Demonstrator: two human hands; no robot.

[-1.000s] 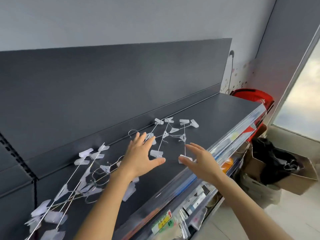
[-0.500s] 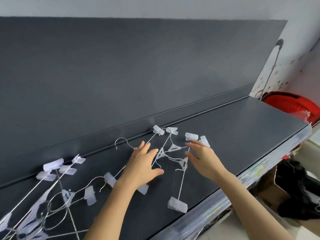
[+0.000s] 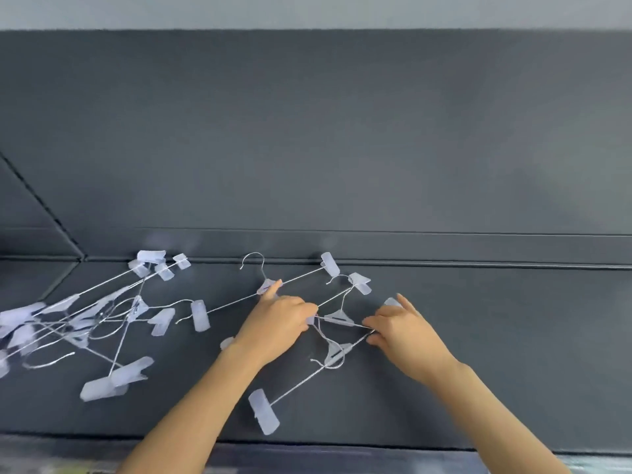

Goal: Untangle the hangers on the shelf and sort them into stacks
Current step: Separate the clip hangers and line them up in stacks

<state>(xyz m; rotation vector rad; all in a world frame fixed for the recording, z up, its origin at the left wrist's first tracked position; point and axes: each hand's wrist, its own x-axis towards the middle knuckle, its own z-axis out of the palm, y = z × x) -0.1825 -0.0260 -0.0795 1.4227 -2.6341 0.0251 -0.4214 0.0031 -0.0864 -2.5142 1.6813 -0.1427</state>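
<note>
Two hands on the dark shelf [image 3: 478, 336]. Three wire clip hangers [image 3: 337, 318] lie tangled between them; a larger tangle [image 3: 85, 323], count unclear, lies at left. Left hand [image 3: 277, 323] pinches a wire, forefinger extended; right hand [image 3: 403, 331] fingertips close on a wire. Shelf right of the hands is bare to the edge.

two hands [image 3: 278, 323], one dark shelf [image 3: 478, 354], and a heap of wire clip hangers [image 3: 102, 319], too tangled to count tbh
</note>
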